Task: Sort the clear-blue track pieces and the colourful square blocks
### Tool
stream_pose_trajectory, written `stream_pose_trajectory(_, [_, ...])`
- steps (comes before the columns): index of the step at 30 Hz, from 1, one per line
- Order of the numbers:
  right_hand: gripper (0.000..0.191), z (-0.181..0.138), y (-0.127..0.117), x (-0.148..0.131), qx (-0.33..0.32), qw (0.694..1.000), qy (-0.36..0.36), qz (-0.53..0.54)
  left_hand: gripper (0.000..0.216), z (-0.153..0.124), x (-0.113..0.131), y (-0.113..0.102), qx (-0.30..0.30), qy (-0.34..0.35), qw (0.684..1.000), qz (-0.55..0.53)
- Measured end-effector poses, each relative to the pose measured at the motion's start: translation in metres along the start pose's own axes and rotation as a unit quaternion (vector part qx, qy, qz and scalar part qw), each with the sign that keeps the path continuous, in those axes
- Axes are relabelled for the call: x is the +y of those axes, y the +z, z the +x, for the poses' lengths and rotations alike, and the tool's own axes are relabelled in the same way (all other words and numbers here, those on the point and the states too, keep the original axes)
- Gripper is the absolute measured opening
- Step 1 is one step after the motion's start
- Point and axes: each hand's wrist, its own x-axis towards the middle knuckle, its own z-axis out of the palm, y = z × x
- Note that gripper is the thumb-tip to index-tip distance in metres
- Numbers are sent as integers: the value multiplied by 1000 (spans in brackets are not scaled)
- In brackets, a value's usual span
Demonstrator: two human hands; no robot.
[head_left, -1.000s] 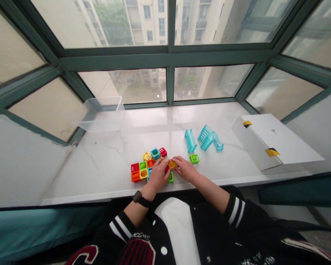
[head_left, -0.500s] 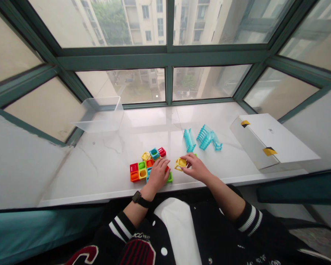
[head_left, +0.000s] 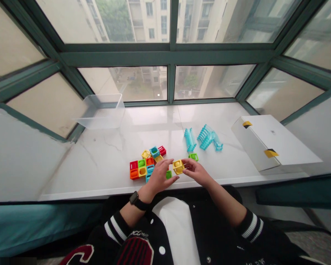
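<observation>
A yellow cube block (head_left: 178,166) is held between both hands just above the white sill. My right hand (head_left: 198,172) pinches it from the right; my left hand (head_left: 159,177) grips it from the left with thumb and fingers. To the left lies a cluster of coloured cube blocks (head_left: 146,164) in red, orange, green, yellow and blue, and my left hand partly covers its right end. A single green cube (head_left: 193,157) sits just behind my right hand.
Several turquoise ribbed track pieces (head_left: 203,138) lie behind the hands to the right. A white cardboard box (head_left: 273,143) rests at the right end of the sill (head_left: 105,173). A clear plastic tub (head_left: 103,111) stands at the back left, by the window frame.
My right hand pulled the yellow cube away from the cluster, carried it right, then brought it back towards the middle. My left hand lifted off the cluster and took hold of the cube too.
</observation>
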Motion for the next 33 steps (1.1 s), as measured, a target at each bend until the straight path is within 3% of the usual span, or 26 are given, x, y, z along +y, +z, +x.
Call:
stream_pose_trajectory(6, [51, -1, 5, 7, -15, 1000, -4, 3, 59, -2, 2, 10, 32, -46, 997, -61])
stream_pose_trajectory(16, [74, -4, 5, 3, 21, 986, -75, -147, 53, 6, 2, 10, 17, -59, 996, -68])
stream_pose_trajectory(23, [68, -4, 9, -7, 35, 983, -83, -157, 56, 8, 3, 10, 27, -33, 997, -67])
stream_pose_trajectory(33, [44, -2, 12, -7, 86, 978, -75, -174, 56, 11, 3, 10, 23, -5, 999, -48])
